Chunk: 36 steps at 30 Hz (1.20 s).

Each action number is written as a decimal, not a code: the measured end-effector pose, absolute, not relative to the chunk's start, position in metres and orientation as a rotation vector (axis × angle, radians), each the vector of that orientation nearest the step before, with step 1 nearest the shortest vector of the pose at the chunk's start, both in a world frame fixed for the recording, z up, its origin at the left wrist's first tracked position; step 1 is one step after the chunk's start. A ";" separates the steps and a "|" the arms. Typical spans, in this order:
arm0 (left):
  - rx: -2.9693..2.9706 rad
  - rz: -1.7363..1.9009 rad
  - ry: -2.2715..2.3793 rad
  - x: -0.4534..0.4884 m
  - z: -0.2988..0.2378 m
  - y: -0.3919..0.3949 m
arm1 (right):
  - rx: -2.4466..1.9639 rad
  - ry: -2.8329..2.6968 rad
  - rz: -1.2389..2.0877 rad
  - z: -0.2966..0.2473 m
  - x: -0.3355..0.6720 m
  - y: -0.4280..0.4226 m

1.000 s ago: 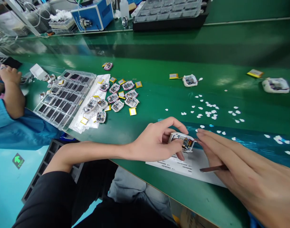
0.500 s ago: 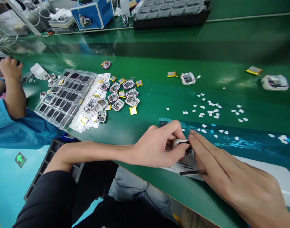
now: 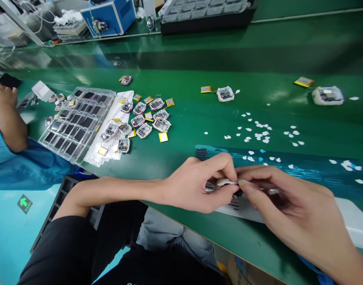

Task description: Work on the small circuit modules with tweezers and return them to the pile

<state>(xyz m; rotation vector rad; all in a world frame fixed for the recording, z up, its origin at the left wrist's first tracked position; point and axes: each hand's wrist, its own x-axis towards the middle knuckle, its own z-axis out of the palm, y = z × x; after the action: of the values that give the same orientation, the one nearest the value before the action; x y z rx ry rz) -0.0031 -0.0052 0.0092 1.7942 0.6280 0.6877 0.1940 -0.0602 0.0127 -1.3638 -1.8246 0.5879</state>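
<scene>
My left hand [image 3: 203,182] is closed, thumb and fingers pinching a small white device casing [image 3: 226,182] seen edge-on. My right hand [image 3: 288,198] meets it there, thumb and fingertips pinched on the casing's right end; a shiny bit of something shows inside its curled fingers, too covered to name. Both hands are just over the front of the bench, above a printed white sheet [image 3: 243,209] and the near edge of a blue film strip [image 3: 312,168]. Small white tabs [image 3: 261,134] lie scattered behind the hands and on the film.
Open casings with yellow batteries [image 3: 144,130] cluster at left; two more casings [image 3: 225,94] [image 3: 328,96] lie farther back. A clear compartment tray [image 3: 77,122] stands beside a co-worker's arm [image 3: 12,118]. A blue box [image 3: 110,18] and black tray [image 3: 207,21] stand behind.
My right hand has turned from flat, straight fingers to a pinch at the casing. The dark thin tool under it no longer shows. The view has shifted slightly.
</scene>
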 end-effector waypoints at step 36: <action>1.433 0.518 0.608 -0.004 0.020 -0.004 | -1.365 -1.740 0.633 0.019 0.192 -0.058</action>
<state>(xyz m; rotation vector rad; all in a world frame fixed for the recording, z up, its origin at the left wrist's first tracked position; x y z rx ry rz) -0.0042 -0.0043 0.0200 1.4333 0.6079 0.5180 0.1922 -0.0576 0.0193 -1.3650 -1.7400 0.6331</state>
